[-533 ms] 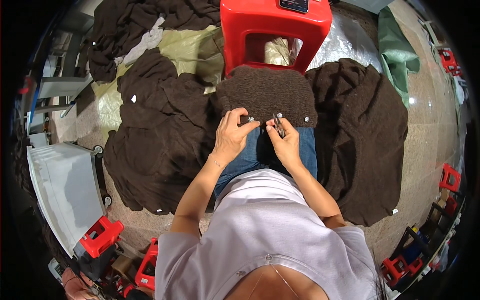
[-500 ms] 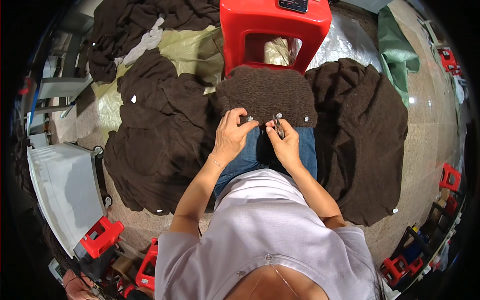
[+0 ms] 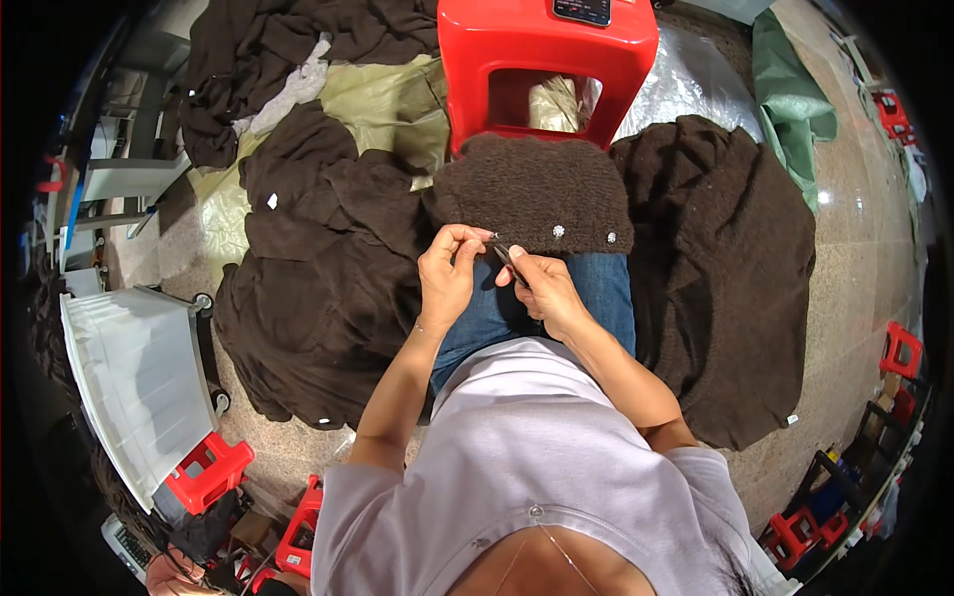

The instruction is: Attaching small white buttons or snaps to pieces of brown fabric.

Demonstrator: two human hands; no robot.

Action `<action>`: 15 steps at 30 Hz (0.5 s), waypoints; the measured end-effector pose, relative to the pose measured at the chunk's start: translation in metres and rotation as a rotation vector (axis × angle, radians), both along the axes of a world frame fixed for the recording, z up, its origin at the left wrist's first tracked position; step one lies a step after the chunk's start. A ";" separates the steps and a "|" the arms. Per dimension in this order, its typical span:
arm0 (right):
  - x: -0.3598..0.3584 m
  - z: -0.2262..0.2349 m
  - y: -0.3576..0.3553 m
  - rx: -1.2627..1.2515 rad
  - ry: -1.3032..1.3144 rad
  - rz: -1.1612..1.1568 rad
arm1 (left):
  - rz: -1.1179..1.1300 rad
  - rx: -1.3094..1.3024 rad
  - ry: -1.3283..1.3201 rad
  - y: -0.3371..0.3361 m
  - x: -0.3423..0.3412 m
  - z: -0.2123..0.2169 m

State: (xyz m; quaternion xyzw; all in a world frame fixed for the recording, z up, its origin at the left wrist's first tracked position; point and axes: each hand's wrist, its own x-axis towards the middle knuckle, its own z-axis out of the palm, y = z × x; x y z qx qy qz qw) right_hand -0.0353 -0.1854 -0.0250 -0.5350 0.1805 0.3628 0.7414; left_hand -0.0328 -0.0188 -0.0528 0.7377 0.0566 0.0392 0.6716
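Two hands met over the person's lap, at the near edge of a brown knit (image 3: 537, 194) draped across the knees. The left hand (image 3: 447, 283) came up from the lower left with the forearm bare and the wrist bent slightly inward; its thumb and forefinger were pinched together at the knit's hem, the other fingers curled loosely beneath. The right hand (image 3: 542, 288) rose from the lower right, forearm angled toward the middle, fingers closed around a small dark tool (image 3: 507, 258) whose tip pointed up and left toward the left fingertips. What kind of tool it was could not be told. The two hands nearly touched at the fingertips.

The knit lay on blue jeans (image 3: 596, 288), its far edge against a red stool (image 3: 547, 50). Small pale buttons (image 3: 558, 230) showed along its near hem. Heaps of brown garments lay on either side: one pile (image 3: 318, 268) to the left, another (image 3: 725, 268) to the right. A white crate (image 3: 129, 377) stood at the far left.
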 end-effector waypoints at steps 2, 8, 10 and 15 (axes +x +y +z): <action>0.001 0.001 0.004 -0.010 -0.004 -0.010 | -0.026 -0.076 0.060 0.001 -0.002 0.003; 0.003 -0.004 0.008 -0.057 -0.028 0.000 | -0.033 -0.149 0.037 0.000 -0.005 0.006; 0.002 -0.005 0.010 -0.070 -0.043 0.000 | -0.048 -0.132 0.012 0.001 -0.007 0.004; 0.003 -0.006 0.013 -0.114 -0.058 -0.036 | -0.108 -0.105 0.030 0.002 -0.009 0.008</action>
